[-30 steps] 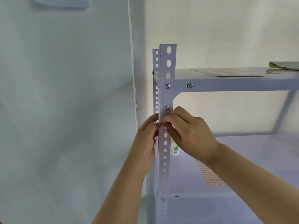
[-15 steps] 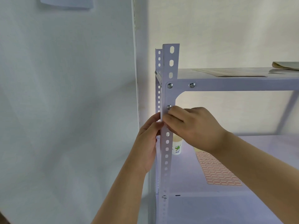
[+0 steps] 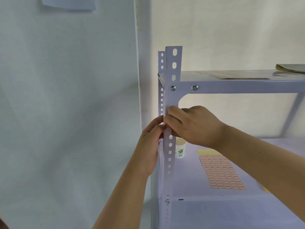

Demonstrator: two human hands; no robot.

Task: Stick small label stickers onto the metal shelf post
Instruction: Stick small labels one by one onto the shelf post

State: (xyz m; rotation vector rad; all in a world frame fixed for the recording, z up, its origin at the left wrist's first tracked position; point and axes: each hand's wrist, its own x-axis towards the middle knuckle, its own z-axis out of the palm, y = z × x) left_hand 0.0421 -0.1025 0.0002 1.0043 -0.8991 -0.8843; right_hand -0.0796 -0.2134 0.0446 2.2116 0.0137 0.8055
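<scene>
Fingertips of left hand [image 3: 149, 146] and right hand [image 3: 194, 124] pinch the shelf post [image 3: 173, 66]; sticker sheet [image 3: 221, 172] writing unreadable.

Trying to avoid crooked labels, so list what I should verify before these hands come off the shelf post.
1. Both hands on the post: ok. The left hand and right hand meet at its front edge, below the top shelf.
2. Label pressed flat: cannot tell. The hands cover that spot.
3. Post fixed: ok. Screws join it to the top shelf.
4. Sticker sheet ready for the next label: ok. It lies flat on the lower shelf with many labels left.
5. Paper cup out of the way: ok. It stands behind the post, below the right hand.
</scene>
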